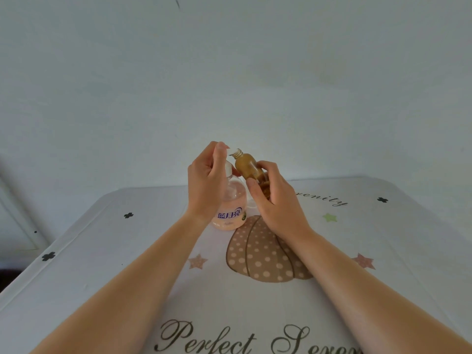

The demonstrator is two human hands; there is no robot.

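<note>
Left hand (207, 180) curls its fingers round the pump of a pink soap bottle (231, 208) labelled "蓝月亮", standing mid-surface (102, 264). An amber bottle (246, 164), tilted, meets the spout, gripped by the right hand (273, 198). The cloth (383, 251) reads "Perfect Seren…", bare on both sides.

Clear glossy plastic pump bottle (231, 200), amber translucent small bottle (246, 166), matt printed tablecloth (383, 251).

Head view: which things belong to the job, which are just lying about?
In the job: pump bottle, gripped by left hand; amber bottle, held at its nozzle by right hand.
Lying about: printed tablecloth, wall.
</note>
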